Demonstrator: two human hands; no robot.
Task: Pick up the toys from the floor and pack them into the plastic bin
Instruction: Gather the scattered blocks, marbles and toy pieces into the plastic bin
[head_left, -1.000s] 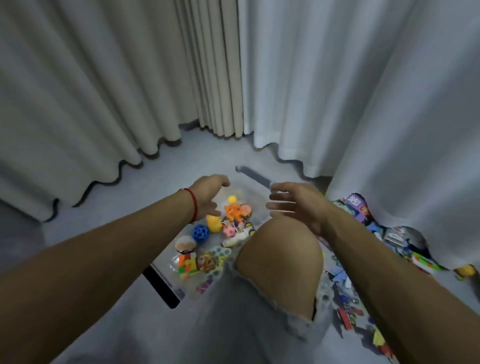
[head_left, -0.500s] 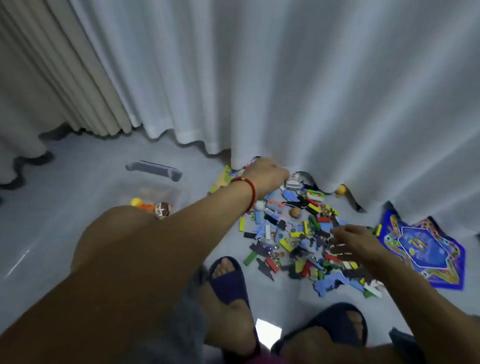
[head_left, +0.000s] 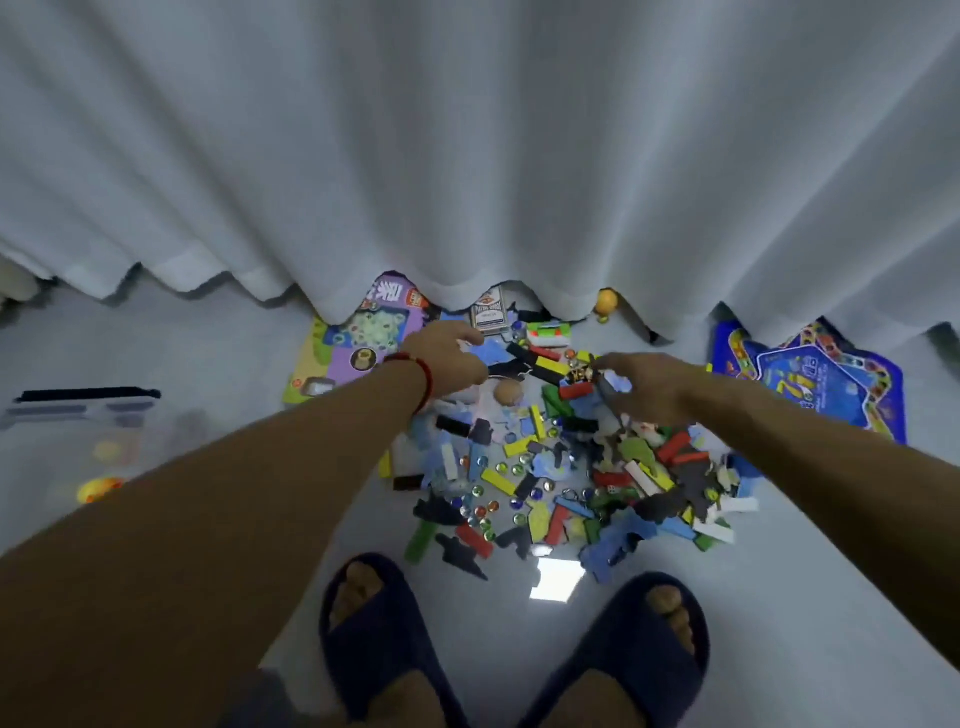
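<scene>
A person crouches over a heap of toys (head_left: 561, 467) spilled on the floor (head_left: 218, 343) at the foot of a white curtain (head_left: 467, 156), both arms stretched forward to gather another load. The left hand (head_left: 447, 358), a red cord at its wrist, curls its fingers down onto blue pieces at the heap's far edge. The right hand (head_left: 639, 387) cups over blocks nearby and seems to close on a blue piece, though the grip is blurred. The clear plastic bin (head_left: 78, 415) waits well apart at far left, a few toys already inside.
</scene>
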